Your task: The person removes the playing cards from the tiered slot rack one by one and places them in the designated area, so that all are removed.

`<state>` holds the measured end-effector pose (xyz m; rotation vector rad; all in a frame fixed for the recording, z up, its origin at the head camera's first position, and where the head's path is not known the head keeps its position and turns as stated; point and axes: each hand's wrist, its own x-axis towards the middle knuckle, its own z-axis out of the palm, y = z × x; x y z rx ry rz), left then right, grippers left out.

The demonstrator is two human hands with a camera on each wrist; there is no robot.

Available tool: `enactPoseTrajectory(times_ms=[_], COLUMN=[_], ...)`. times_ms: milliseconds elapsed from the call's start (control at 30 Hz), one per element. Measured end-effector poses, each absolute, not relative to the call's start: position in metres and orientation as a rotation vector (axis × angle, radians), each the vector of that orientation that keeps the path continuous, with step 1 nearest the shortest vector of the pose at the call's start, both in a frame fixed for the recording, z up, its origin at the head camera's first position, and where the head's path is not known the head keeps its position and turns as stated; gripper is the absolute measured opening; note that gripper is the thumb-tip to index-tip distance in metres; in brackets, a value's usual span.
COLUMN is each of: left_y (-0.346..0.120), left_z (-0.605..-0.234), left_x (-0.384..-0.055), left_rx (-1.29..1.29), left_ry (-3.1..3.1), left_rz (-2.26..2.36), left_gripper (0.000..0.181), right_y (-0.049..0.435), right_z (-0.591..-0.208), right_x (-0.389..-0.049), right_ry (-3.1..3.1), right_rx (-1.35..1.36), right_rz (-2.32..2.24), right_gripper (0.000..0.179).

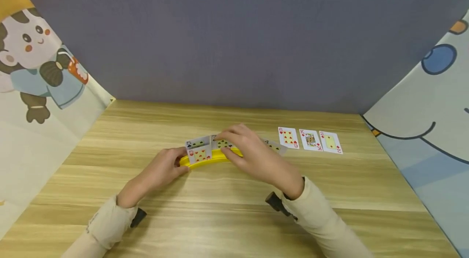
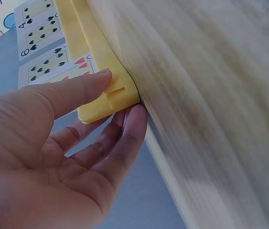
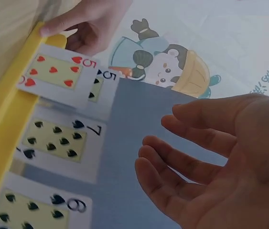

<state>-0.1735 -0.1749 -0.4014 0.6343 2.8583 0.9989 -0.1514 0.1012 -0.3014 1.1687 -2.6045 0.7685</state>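
Observation:
A curved yellow card holder stands on the table with playing cards upright in its slots. My left hand grips its left end, thumb on the near face and fingers around the far side. In the front slot is the five of hearts, overlapping the five of spades behind it. Along the back slot follow the seven of spades, the six of spades and the four of spades. My right hand hovers by the cards with fingers loosely bent, holding nothing.
Three cards lie face up in a row to the right: a six of hearts, a king of diamonds and a two of diamonds. A grey partition rises behind the wooden table, with printed panels at both sides.

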Motion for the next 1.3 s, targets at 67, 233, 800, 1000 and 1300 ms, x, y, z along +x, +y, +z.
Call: enactPoseTrajectory(times_ms=[67,233,800,1000,1300], left_y=[-0.175,-0.179,-0.177,-0.178,-0.178], left_z=[-0.401,-0.4,-0.399,-0.401,-0.401], left_x=[-0.173,-0.172,-0.172,-0.173,-0.174], left_rx=[0.629,0.651,0.663,0.674,0.679], left_ry=[2.86,2.874,2.879,2.881,2.874], left_rz=[0.994,0.98,0.98,0.97,0.986], left_gripper=[0.039,0.039,0.04,0.039,0.04], right_y=[0.096,0.081,0.069,0.067,0.067], right_z=[-0.306,-0.323,-0.361,-0.375,-0.38], right_x=[-0.152,-0.157,-0.169,-0.176,-0.178], right_ry=[-2.602,-2.601,-2.712,-2.782,-2.76], right_rx=[1.19,1.271,1.257,1.267,1.264], right_rz=[0.756,0.664,0.524,0.661,0.664], right_gripper=[0.028,0.028,0.028,0.03,0.028])
